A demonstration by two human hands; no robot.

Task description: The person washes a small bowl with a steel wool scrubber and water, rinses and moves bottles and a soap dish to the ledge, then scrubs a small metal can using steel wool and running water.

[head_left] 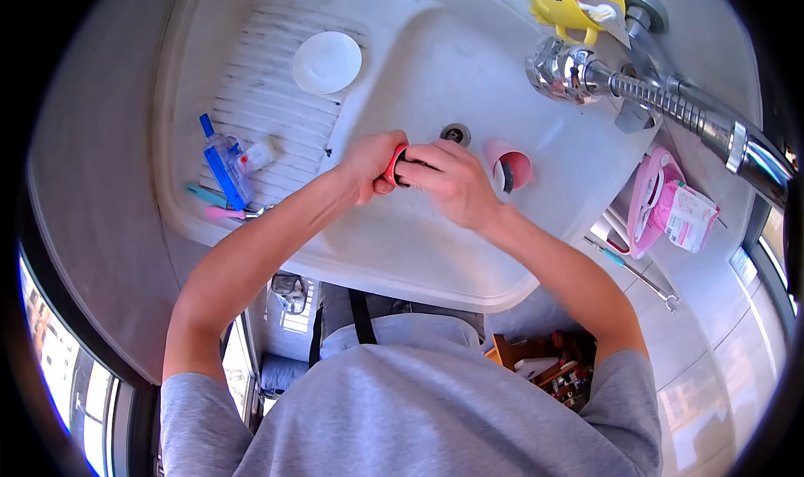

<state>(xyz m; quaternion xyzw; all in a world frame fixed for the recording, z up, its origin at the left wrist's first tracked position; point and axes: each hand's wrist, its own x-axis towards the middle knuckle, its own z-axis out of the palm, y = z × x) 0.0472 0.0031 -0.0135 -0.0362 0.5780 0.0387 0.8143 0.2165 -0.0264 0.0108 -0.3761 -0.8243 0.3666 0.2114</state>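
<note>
Over the white sink (402,251), my left hand (368,169) is wrapped round a small red cup-like object (394,165) with a dark opening facing right. My right hand (452,180) is at that opening, its fingers bent and partly inside or against the rim; whether they hold anything is hidden. To the right of my right hand, a pink cup (512,165) lies on its side in the basin, with something dark at its mouth. Just beyond my hands is the drain (455,134).
A white dish (327,62) sits on the ribbed drainboard. Near its left edge lie a blue and clear plastic item (224,167) and pink and teal handled tools (219,212). A chrome faucet (569,71), yellow duck container (578,4) and pink basket (657,201) are at the right.
</note>
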